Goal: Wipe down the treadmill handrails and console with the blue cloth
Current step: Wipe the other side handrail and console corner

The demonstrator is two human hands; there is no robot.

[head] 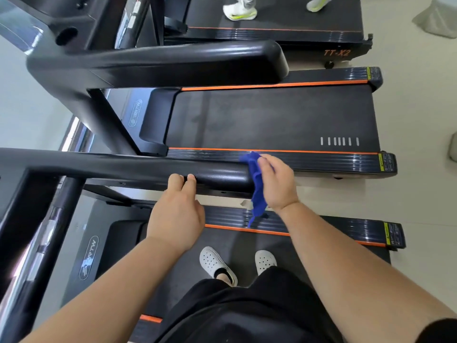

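A black handrail (123, 167) of my treadmill runs across the middle of the view. My left hand (176, 211) grips it from below, fingertips curled over its near edge. My right hand (277, 181) holds the blue cloth (256, 186) pressed against the rounded end of that handrail; a strip of cloth hangs down below the hand. The console (22, 231) stands at the left edge, seen side-on and partly cut off.
I stand on the treadmill belt (173, 263) in white shoes. A second treadmill (272, 115) lies beside mine with its own handrail (173, 60). On a third treadmill (272, 18) at the top, another person's feet show. Pale floor lies to the right.
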